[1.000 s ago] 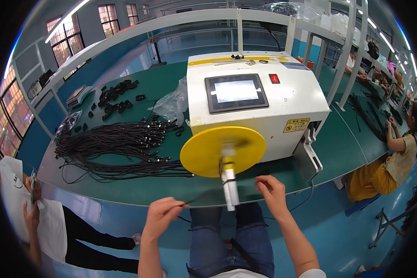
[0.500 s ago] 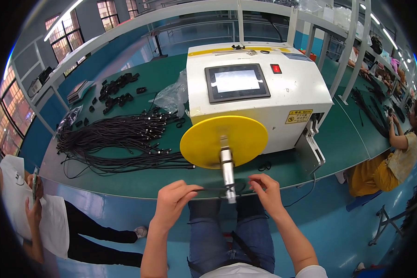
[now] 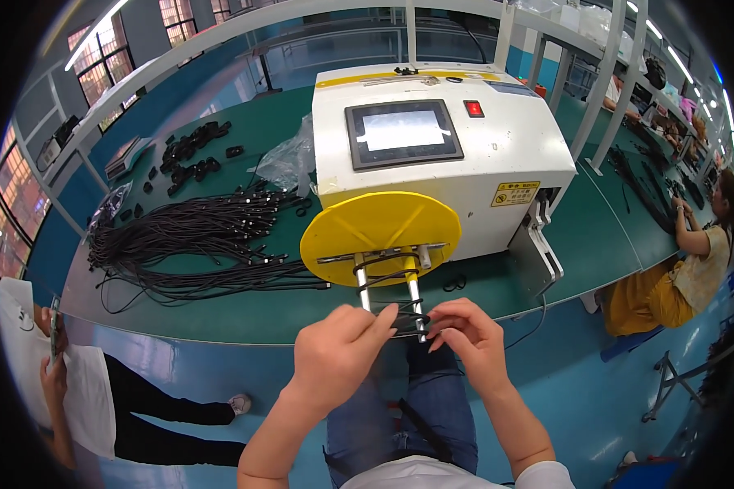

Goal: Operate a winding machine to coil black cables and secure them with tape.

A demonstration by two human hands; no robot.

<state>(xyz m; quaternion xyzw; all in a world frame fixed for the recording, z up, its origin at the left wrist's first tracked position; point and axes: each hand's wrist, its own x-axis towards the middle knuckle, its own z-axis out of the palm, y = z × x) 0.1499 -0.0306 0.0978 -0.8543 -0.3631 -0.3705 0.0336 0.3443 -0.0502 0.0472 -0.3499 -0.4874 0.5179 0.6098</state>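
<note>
A black cable [image 3: 383, 279] is looped around two metal prongs [image 3: 364, 285] that stick out toward me from a yellow disc [image 3: 359, 220]. Its loops are spread along the prongs, from near the disc to close to the tips. My left hand [image 3: 338, 354] is closed, thumb and forefinger pinching the cable beside the left prong's end. At the right prong's tip, my right hand [image 3: 471, 338] has its fingers bent in around the cable loops. The disc is mounted on the front of a white winding machine [image 3: 473, 187] with a screen [image 3: 404, 133] and a red switch [image 3: 474, 108].
Bundled black cables [image 3: 187, 236] lie on the green table [image 3: 220, 314] to the left, with small black parts [image 3: 192, 155] behind them and a clear plastic bag [image 3: 289, 159] beside the machine. A person holding a phone stands at left; another person sits working at right.
The disc was blurred with its prongs in line; now it looks still, prongs side by side. My left hand has moved right to the prongs, and my right hand has closed in on the loops.
</note>
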